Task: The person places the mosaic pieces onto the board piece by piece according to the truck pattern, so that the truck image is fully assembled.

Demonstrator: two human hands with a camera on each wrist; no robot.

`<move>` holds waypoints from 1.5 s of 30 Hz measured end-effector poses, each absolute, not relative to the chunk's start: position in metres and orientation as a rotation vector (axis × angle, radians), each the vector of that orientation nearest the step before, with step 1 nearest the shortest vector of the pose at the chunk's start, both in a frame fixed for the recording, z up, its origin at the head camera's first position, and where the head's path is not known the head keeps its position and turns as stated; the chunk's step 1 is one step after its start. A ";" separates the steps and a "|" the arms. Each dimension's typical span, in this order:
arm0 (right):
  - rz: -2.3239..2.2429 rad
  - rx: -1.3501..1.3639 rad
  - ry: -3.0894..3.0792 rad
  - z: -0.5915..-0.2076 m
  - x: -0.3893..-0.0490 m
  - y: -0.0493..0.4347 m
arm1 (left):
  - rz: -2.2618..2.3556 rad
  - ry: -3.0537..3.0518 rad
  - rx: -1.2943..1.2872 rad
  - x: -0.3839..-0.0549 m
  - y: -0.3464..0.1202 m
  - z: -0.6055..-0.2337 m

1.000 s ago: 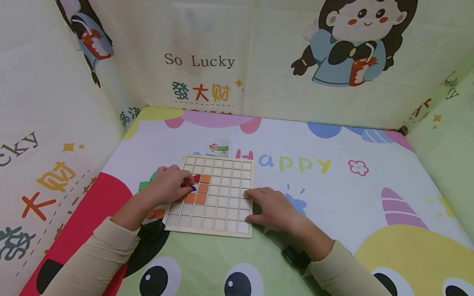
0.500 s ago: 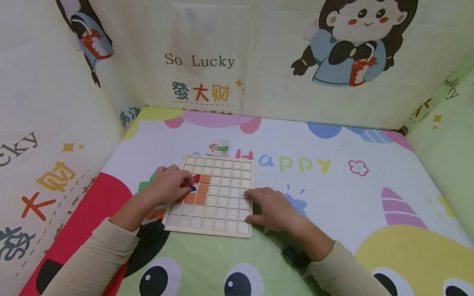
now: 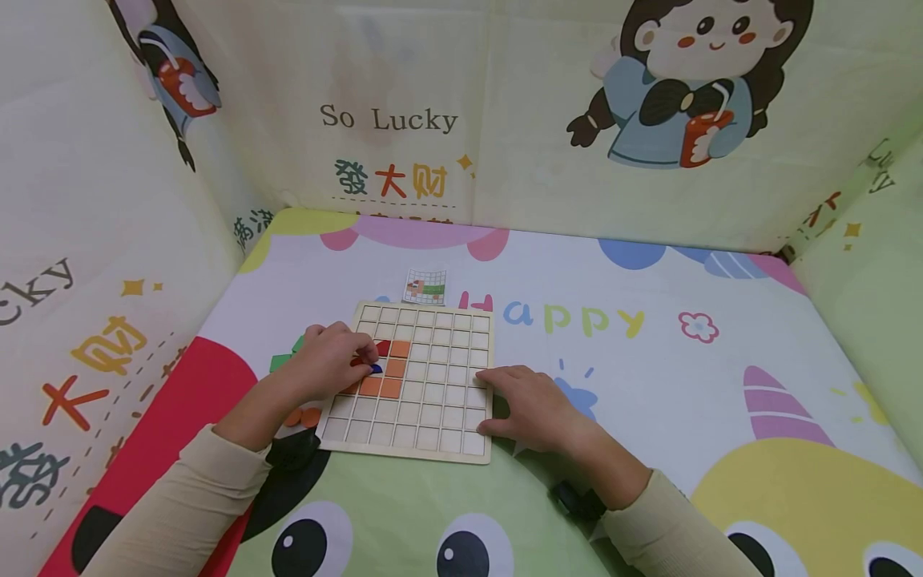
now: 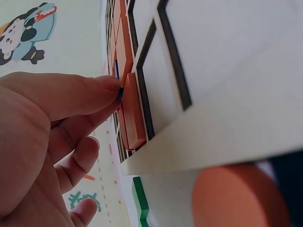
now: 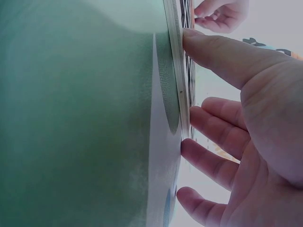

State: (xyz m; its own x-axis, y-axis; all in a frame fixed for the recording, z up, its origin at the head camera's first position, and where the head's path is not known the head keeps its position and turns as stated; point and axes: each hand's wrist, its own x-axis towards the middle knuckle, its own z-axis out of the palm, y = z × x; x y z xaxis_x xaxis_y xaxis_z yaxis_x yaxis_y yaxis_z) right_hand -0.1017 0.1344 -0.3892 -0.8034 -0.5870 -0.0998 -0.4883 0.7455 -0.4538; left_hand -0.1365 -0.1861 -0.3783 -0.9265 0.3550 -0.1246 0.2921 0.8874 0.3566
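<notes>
A wooden grid board (image 3: 440, 437) lies flat on the patterned cloth. My left hand (image 3: 328, 361) is over its left part, pinching a small blue piece (image 3: 376, 369) between thumb and forefinger at the squares. In the left wrist view the hand hides most of that piece, so its shape is unclear. Orange square tiles (image 3: 390, 388) and a red piece (image 3: 384, 348) sit in cells around the fingertips. At the board's right edge rests my right hand (image 3: 530, 405), thumb and fingers spread and touching the rim, gripping nothing.
Beyond the board lies a small printed card (image 3: 425, 287) with a coloured grid pattern. Green pieces (image 3: 280, 361) and orange round pieces (image 3: 311, 416) lie left of the board, partly behind the left arm. Cloth-covered walls (image 3: 404, 80) enclose the back and sides.
</notes>
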 end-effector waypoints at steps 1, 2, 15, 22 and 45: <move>-0.606 -0.851 2.710 -0.389 -0.102 0.134 | 0.499 2.869 0.495 -0.137 -0.186 -0.378; -0.606 -0.854 2.711 -0.389 -0.102 0.134 | 0.499 2.867 0.495 -0.137 -0.186 -0.379; -0.608 -0.860 2.713 -0.389 -0.102 0.135 | 0.494 2.883 0.514 -0.133 -0.188 -0.374; -0.604 -0.848 2.711 -0.390 -0.102 0.134 | 0.547 2.917 0.450 -0.125 -0.200 -0.362; -0.603 -0.859 2.714 -0.389 -0.102 0.134 | 0.713 2.847 0.183 -0.095 -0.252 -0.354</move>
